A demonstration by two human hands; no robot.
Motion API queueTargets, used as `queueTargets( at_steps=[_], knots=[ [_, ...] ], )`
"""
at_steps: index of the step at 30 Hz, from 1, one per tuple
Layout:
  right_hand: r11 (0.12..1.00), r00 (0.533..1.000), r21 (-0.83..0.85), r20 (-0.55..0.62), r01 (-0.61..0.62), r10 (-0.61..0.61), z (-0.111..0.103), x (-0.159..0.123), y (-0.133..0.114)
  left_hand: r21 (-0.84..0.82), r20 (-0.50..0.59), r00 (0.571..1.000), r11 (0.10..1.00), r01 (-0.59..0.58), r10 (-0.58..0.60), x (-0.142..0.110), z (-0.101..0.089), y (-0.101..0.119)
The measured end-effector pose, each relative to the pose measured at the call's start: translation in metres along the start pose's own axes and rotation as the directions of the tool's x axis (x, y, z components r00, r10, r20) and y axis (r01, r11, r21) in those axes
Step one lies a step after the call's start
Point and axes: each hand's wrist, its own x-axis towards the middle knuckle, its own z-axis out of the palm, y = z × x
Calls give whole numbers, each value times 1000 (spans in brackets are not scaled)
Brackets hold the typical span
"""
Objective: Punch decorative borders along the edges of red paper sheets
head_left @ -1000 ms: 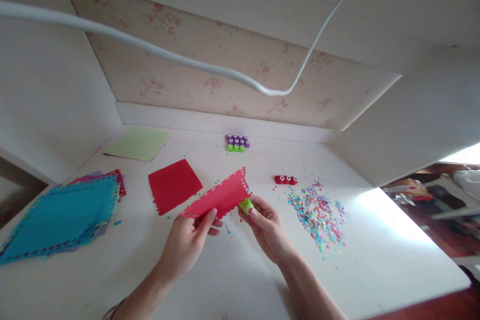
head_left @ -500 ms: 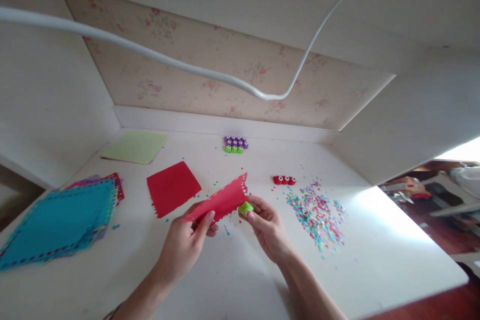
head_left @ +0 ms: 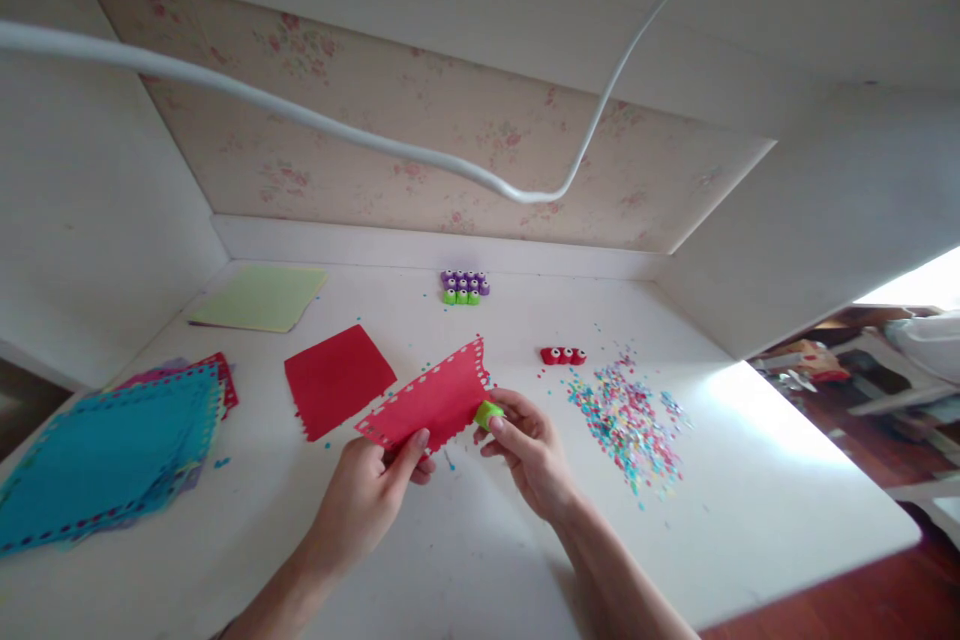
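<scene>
My left hand pinches the lower edge of a red sheet of paper, thumb on top and fingers beneath. Small punched holes run along the sheet's borders. At the sheet's right edge, my right hand grips a small green craft punch between thumb and fingers. Whether the paper sits inside the punch's slot I cannot tell. Behind my left hand, a second red sheet lies flat on the white table, its left and lower edges notched.
Purple and green punches stand in rows at the back, with red punches nearer. Colourful paper bits lie heaped on the right. Blue punched sheets and pale green paper lie left. A white cable hangs across above.
The held red sheet has tilted so that more of its face and its punched upper border show. My view has shifted slightly. Both hands keep their hold.
</scene>
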Motion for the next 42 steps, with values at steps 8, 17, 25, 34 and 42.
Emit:
queueTargets(
  at_steps=[8,17,25,34,42],
  knots=[
    [998,996,32,64,57,-59,1,2,4,-3,6,1000,1000,25,-25,0,-1,0],
    [997,999,72,43,5,-8,6,-1,-1,-68,73,994,994,87,-82,1,2,1],
    [993,999,118,42,-26,21,7,0,-3,-105,75,992,989,104,-97,1,2,1],
    [996,990,78,140,-42,30,7,0,-9,-97,62,993,990,102,-97,2,2,-4],
    [997,993,38,102,-64,60,2,-2,-8,-68,55,996,995,70,-66,2,3,-5]
  ],
)
